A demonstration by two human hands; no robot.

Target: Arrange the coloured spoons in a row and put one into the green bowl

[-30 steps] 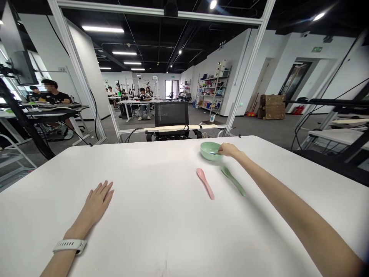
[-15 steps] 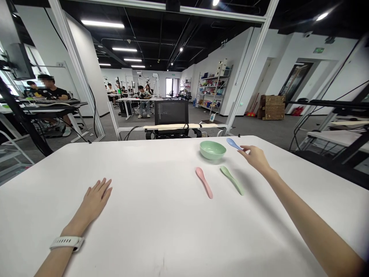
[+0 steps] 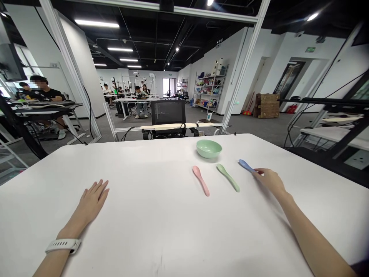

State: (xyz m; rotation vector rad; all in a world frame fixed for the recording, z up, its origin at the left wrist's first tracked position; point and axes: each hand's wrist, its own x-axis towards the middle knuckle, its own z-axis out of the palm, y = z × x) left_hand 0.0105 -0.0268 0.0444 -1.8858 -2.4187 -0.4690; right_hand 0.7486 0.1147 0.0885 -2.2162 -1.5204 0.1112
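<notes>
From the head camera, the right hand rests at the right side of the white table, its fingers drawn together and appearing to pinch the handle end of a blue plastic spoon. The spoon lies on the tabletop, its head pointing up and left, away from the hand. Just left of it lies a green plastic spoon, then a pink plastic spoon, both slanted the same way and apart from each other. A pale green bowl sits beyond them near the far edge. Well away, the left hand lies flat on the table with fingers spread, a white watch strap around its wrist.
</notes>
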